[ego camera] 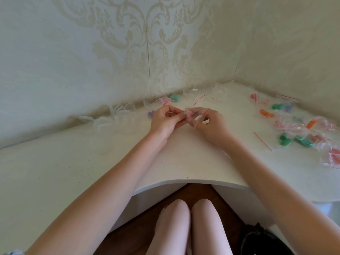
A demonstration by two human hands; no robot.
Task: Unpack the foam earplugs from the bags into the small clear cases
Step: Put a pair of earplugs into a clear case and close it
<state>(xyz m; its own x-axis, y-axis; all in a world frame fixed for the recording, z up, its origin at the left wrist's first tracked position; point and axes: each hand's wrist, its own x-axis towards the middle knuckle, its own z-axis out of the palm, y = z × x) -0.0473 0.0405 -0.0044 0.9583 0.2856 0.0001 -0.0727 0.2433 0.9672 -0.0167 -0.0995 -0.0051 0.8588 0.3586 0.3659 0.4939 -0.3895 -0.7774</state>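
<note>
White corner tabletop (184,159) | both hands' fingers pinch small bag (197,116) | left hand (166,119) at 9 o'clock, right hand (211,124) at 3 | open cases (110,119) nearer left.

Left hand (165,120) and right hand (211,124) pinching a small clear bag (197,115), above white desk (184,159)

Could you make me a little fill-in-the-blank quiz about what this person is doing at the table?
1. Both hands hold one small clear ___ with a red strip.
2. The full bags lie on the person's ___ side.
3. The clear cases stand along the ___.
4. The left hand and right hand work above the white ___.

Missing words: bag; right; wall; table
</note>
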